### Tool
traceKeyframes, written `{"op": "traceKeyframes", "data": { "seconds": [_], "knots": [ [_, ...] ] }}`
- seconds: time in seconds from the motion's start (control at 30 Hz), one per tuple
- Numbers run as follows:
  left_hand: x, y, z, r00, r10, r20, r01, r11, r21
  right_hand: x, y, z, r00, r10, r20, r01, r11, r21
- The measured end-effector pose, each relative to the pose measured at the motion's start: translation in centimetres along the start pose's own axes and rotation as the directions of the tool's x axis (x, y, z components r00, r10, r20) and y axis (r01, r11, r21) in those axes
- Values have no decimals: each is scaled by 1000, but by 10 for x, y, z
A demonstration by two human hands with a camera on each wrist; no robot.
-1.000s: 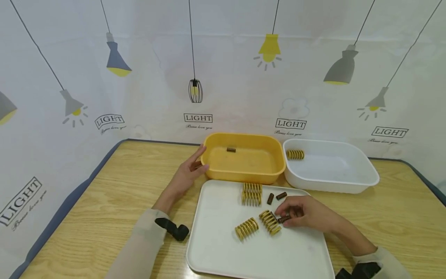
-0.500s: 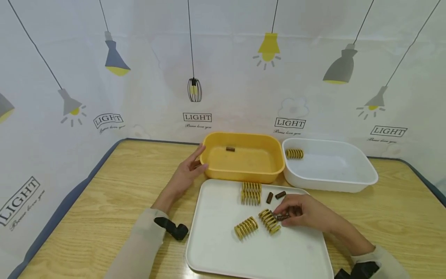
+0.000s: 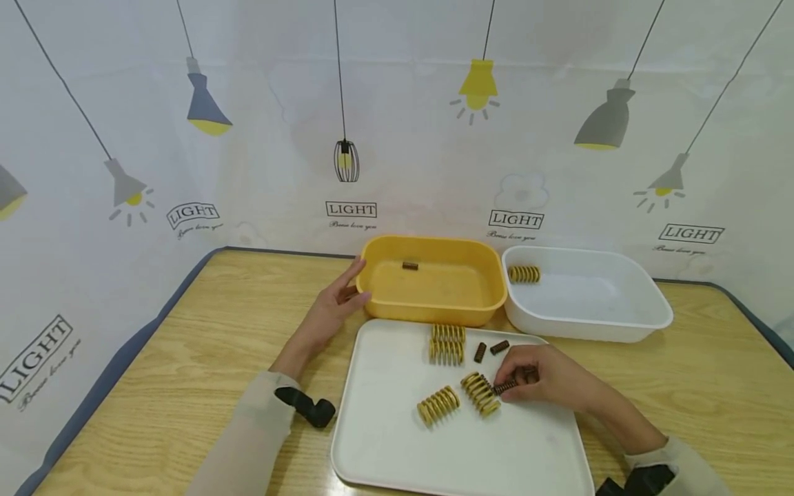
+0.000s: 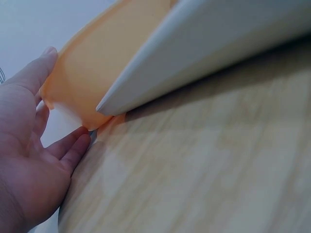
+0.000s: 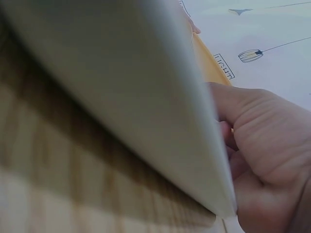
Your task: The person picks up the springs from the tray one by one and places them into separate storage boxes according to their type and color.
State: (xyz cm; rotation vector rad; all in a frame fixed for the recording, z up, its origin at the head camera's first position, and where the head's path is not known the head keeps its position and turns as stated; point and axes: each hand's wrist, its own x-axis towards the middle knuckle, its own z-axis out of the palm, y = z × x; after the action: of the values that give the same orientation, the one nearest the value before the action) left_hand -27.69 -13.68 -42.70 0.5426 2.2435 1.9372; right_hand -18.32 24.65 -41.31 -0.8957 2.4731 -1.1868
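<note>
Pinching 1 dark-brown coil spring (image 3: 505, 388) between thumb and curled fingers is the right hand (image 3: 547, 375); 1 gold spring (image 3: 480, 395) is lying just left of its fingertips. The left hand (image 3: 326, 314), fingers spread, is touching the yellow bin (image 3: 428, 313).

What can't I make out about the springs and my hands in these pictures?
Head view: your right hand covers part of the dark spring it holds.
Head view: the bottom edge cuts off the black device on your right wrist.
Right wrist view: the blurred tray hides that spring.
Left wrist view: the tray hides part of the yellow bin.
</note>
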Motion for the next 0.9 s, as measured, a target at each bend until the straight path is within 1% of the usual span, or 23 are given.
{"op": "traceKeyframes", "data": {
  "seconds": [0.17, 0.37, 0.4, 0.57, 0.6, 0.63, 0.77, 0.9],
  "knots": [
    [-1, 3, -1, 1000, -13, 8, 13, 1000, -20, 1, -1, 0, 1000, 9, 0, -9, 1000, 13],
    [-9, 26, 1, 999, -33, 10, 33, 999, -23, 2, 0, 0, 1000, -5, -4, 5, 1000, -1],
    [-9, 24, 1, 1000, -25, 10, 25, 999, -21, 1, 0, 0, 1000, -17, -9, 17, 1000, -6],
    [-8, 23, 2, 1000, -12, 18, 13, 1000, -24, -2, -3, -4, 997, -65, -30, 64, 997, -45],
    [-8, 23, 3, 1000, -14, 20, 14, 1000, -25, -2, -4, -6, 997, -67, -33, 65, 996, -53],
    [-9, 28, 4, 1000, -21, 23, 21, 999, -28, -1, -6, -8, 997, -66, -34, 64, 996, -56],
    [-9, 28, 4, 999, -27, 22, 27, 999, -40, 5, -15, -16, 998, -51, -23, 50, 998, -43],
    [-9, 27, 3, 999, -37, 18, 38, 999, -33, 15, -25, -25, 998, -61, -17, 60, 997, -43]
  ]
}}
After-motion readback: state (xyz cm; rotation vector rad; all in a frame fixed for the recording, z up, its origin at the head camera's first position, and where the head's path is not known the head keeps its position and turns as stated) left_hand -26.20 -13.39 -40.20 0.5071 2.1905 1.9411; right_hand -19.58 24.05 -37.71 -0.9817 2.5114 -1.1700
